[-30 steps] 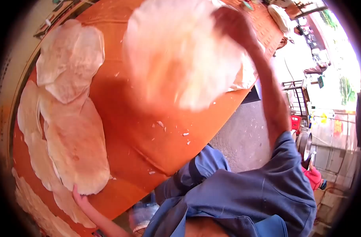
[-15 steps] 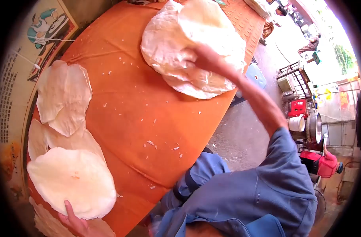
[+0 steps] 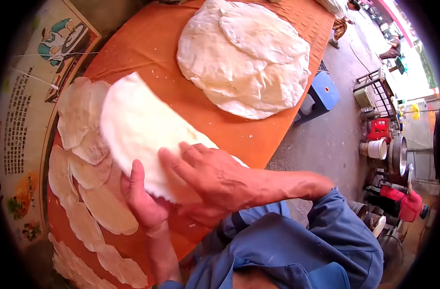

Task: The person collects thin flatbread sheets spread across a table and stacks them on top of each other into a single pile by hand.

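A thin, pale flatbread [image 3: 138,120], its near side looking straight as if folded, is tilted up over the orange-covered table. My left hand [image 3: 145,200] grips its lower edge, thumb on top and the other fingers beneath. My right hand [image 3: 212,176] is on its right part, fingers across the upper face; the underside of this grip is hidden. Several thin flatbread sheets [image 3: 109,212] lie overlapping at the left edge of the table. Farther off, a stack of large, round white flatbreads [image 3: 244,62] rests beyond both hands.
The orange cloth [image 3: 229,127] carries small white crumbs. An illustrated board [image 3: 22,130] stands along the left side. On the floor at right are a blue stool [image 3: 325,90], a metal rack [image 3: 371,91] and a white bucket [image 3: 375,149]. A person in red [image 3: 410,204] is at far right.
My right hand has come back from the large stack to the flatbread. My left hand has raised this flatbread from the left sheets and moved it toward the middle, uncovering sheets below.
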{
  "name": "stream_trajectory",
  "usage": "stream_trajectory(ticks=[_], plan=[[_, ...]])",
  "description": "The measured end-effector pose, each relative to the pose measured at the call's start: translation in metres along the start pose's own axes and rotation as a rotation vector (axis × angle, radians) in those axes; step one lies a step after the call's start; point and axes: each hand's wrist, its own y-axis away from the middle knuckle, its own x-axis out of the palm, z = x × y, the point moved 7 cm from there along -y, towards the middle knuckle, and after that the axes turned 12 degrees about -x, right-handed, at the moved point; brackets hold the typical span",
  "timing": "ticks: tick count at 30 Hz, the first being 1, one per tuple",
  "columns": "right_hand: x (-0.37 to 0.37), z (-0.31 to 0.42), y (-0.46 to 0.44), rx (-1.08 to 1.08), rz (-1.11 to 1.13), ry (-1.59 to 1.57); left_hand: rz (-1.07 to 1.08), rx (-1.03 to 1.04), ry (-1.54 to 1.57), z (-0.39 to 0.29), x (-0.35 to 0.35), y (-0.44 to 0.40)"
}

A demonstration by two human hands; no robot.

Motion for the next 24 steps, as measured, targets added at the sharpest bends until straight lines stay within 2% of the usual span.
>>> stream_trajectory(ticks=[1, 3, 4, 7, 8, 10, 13, 14, 16, 21, 23, 24], plan=[[0.001, -0.003, 0.001, 0.047, -0.032, 0.101, 0.123, -0.023, 0.102, 0.004, 0.010, -0.004], [-0.010, -0.024, -0.005, 0.218, 0.105, -0.023, 0.250, -0.033, 0.111, 0.009, 0.020, -0.009], [-0.027, -0.027, -0.008, 0.210, 0.003, -0.135, 0.332, -0.016, 0.118, 0.006, 0.046, -0.009], [-0.052, -0.036, -0.029, 0.269, -0.220, -0.576, 0.467, 0.251, -0.068, -0.013, 0.083, -0.020], [-0.060, -0.046, -0.036, 0.294, -0.264, -0.464, 0.393, 0.245, -0.211, -0.025, 0.094, -0.015], [-0.083, -0.069, -0.047, 0.346, -0.391, -0.414, 0.370, 0.410, -0.301, -0.028, 0.108, -0.037], [-0.133, -0.137, -0.045, 0.363, -0.595, -0.773, 0.335, 0.485, -0.385, -0.034, 0.115, -0.056], [-0.149, -0.156, -0.045, 0.360, -0.654, -0.847, 0.260, 0.601, -0.469, -0.041, 0.108, -0.059], [-0.187, -0.194, -0.037, 0.359, -0.725, -0.838, 0.137, 0.658, -0.663, -0.040, 0.075, -0.075], [-0.305, -0.301, 0.014, 0.392, -0.820, -0.429, -0.329, 0.776, -1.271, -0.022, -0.089, -0.151], [-0.325, -0.363, 0.065, 0.556, -0.871, -0.267, -0.529, 0.751, -1.403, -0.025, -0.155, -0.181], [-0.321, -0.408, 0.108, 0.782, -0.932, -0.235, -0.614, 0.740, -1.547, -0.025, -0.182, -0.195]])
